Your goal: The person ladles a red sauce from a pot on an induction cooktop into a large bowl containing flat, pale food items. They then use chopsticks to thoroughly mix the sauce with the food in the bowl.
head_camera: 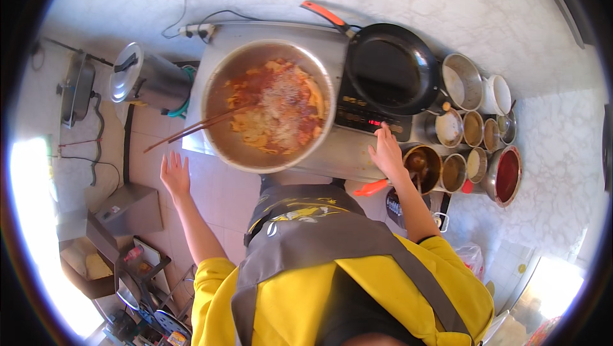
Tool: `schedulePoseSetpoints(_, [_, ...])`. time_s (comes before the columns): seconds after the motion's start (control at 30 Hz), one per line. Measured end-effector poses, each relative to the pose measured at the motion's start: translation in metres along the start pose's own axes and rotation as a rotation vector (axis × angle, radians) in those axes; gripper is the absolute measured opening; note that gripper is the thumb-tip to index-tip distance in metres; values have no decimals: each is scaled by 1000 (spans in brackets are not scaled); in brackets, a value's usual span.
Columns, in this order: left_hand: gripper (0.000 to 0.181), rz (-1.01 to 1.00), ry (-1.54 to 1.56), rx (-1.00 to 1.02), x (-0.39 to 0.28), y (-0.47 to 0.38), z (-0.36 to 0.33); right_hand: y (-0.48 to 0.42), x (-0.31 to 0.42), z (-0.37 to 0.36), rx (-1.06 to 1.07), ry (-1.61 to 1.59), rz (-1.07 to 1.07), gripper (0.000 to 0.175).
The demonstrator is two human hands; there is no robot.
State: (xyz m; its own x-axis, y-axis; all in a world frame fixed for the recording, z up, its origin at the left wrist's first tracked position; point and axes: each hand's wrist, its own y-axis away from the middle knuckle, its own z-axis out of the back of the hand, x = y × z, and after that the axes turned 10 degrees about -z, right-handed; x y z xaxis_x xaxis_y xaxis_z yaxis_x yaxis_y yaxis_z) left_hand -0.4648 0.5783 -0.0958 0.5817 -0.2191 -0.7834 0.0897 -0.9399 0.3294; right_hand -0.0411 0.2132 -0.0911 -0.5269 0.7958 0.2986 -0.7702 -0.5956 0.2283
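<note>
My right hand (387,153) reaches to the control panel of an induction cooker (354,115), a finger at the edge beside its lit red display. On that cooker rests a black frying pan (385,69) with an orange handle and what looks like dark liquid inside. My left hand (175,176) hangs empty with fingers apart, left of the counter. Between the hands stands a large metal bowl (209,130) of yellow and red food (282,106) topped with pale shreds or grains. A pair of wooden chopsticks (191,129) leans over the bowl's left rim, just above my left hand, apart from it.
Several metal containers of seasonings (452,173) crowd the counter's right end, with a red-filled bowl (507,176) outermost. An orange handle (371,188) juts over the front edge. Left stands a tall lidded metal pot (155,78). A power strip (197,30) lies at the back corner.
</note>
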Motion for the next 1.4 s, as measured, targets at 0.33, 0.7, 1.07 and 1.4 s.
schedulePoseSetpoints(0.33, [28, -259, -495, 1098, -13, 25, -211, -8, 341, -63, 421, -750, 644, 19])
schedulePoseSetpoints(0.7, [19, -182, -898, 676, 24, -53, -107, -85, 289, 146, 313, 718, -52, 20])
schedulePoseSetpoints(1.07, [45, -98, -874, 357, 105, -47, -80, -72, 204, -47, 549, 463, -136, 28])
schedulePoseSetpoints(1.4, [41, -254, -862, 551, 57, -49, -132, 5, 187, 6, 553, 241, -213, 38])
